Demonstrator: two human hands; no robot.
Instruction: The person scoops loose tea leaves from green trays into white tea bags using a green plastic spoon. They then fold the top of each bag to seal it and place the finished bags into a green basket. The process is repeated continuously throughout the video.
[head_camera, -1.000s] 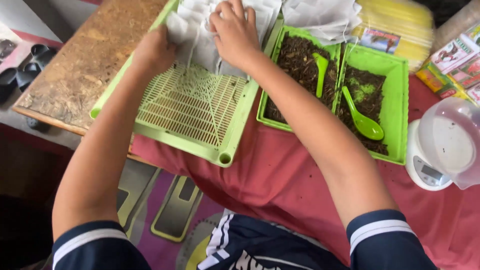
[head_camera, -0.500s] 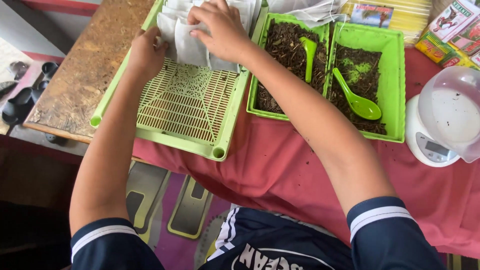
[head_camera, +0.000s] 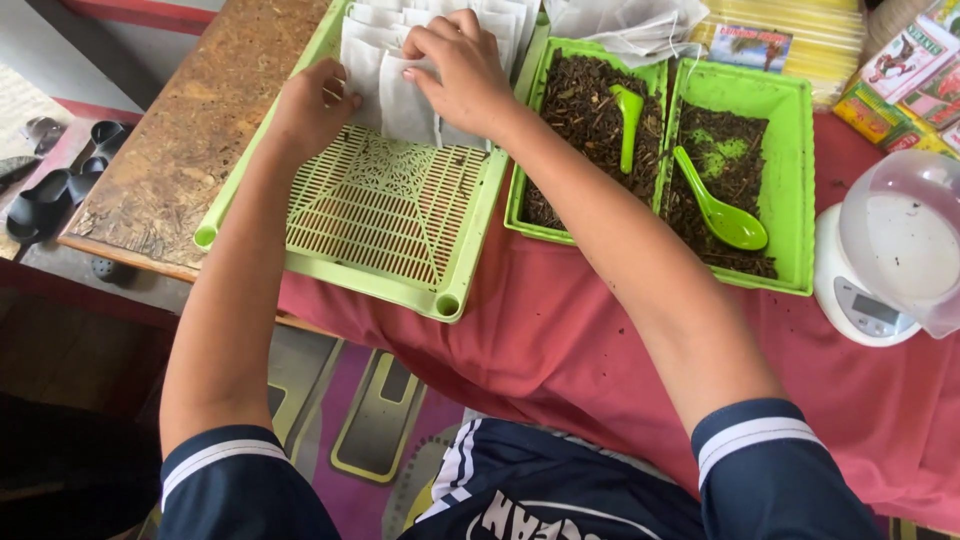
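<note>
Sachets (head_camera: 405, 85), white, lined at 12 o'clock end of slatted green tray (head_camera: 385, 215). Left hand (head_camera: 310, 105) fingers curled, touching sachet edge. Right hand (head_camera: 455, 70) fingers together, pressing sachet flat. Leaf-filled green trays (head_camera: 790, 130) with spoons (head_camera: 720, 205) at 3 o'clock.

Table w/ red cloth (head_camera: 560, 340), bare brown top (head_camera: 190, 140) at left. On it: slatted green tray (head_camera: 385, 215), two green trays of dark loose matter (head_camera: 590, 115) (head_camera: 790, 160), white scale (head_camera: 860, 300), packets (head_camera: 905, 65).
</note>
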